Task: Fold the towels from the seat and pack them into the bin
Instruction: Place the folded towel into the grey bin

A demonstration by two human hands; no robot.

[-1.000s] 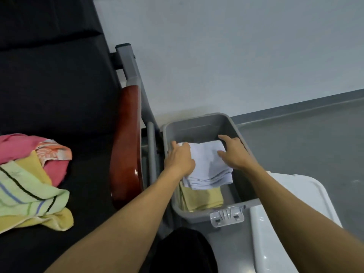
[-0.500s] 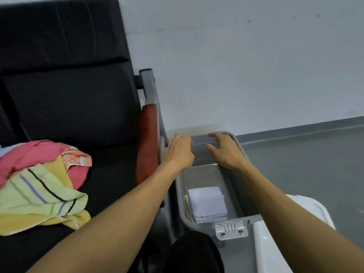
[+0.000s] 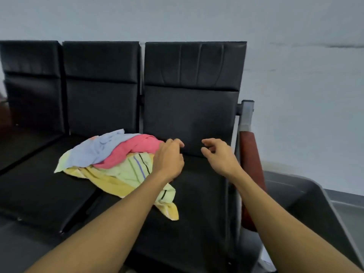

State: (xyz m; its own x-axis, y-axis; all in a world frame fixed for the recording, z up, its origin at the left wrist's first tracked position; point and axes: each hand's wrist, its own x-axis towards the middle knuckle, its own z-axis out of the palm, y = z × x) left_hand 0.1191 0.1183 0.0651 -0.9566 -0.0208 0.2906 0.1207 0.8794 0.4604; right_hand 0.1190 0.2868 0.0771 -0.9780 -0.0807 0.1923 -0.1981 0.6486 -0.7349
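Head view: loose heap of crumpled cloth towels (image 3: 118,164) on the black padded bench seat (image 3: 197,194), straddling two cushions, pale blue on top, pink beneath, striped light green and yellow at the bottom. Left hand (image 3: 170,158) at the heap's right edge, fingers curled loosely, over the pink and green cloth, nothing plainly gripped. Right hand (image 3: 218,154) apart from the heap, above bare cushion, fingers relaxed and half bent, empty. Grey plastic bin (image 3: 319,194) at far right beyond the red-brown wooden armrest (image 3: 251,154), only a blurred rim and wall visible, contents hidden.

Likely step: picking the next towel.

Risks: layers tangled, so a pull on one corner could drag neighbours along. Yellow corner (image 3: 171,212) near the cushion's front edge, liable to slide off if the heap shifts. Bin out of sight during folding, so a blind drop could snag the armrest.
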